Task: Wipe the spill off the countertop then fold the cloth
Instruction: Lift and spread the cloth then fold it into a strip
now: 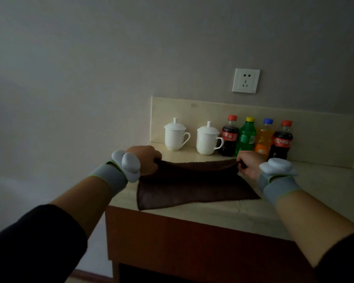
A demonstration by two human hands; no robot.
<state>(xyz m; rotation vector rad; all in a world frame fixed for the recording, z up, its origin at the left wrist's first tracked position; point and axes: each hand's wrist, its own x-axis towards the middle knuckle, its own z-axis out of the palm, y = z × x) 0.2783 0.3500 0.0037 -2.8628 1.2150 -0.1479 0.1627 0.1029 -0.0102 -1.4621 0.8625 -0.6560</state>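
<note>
So the dark brown cloth (194,184) is sitting on the pale stone countertop (223,217), toward its left end, with its long axis running left to right across the counter. Both far corners are pinched up off the surface: the left hand (146,159) has its fingers clamped on the far left corner, and the right hand (248,163) is gripping the far right corner. That far edge is stretched pretty taut between the two hands and lifted a bit, while the near half of the cloth lies flat on the counter, its near edge angled slightly and close to the front lip. Can't tell from this whether there's any spill left on the surface, it's too dim.

Both wrists have grey straps with a white rounded gadget on top, and the sleeves are dark.

Behind the cloth, against the backsplash, there are two white lidded mugs (175,134) and a row of four soda bottles (255,137) just to their right. A white wall socket (246,80) sits above the bottles.
</note>
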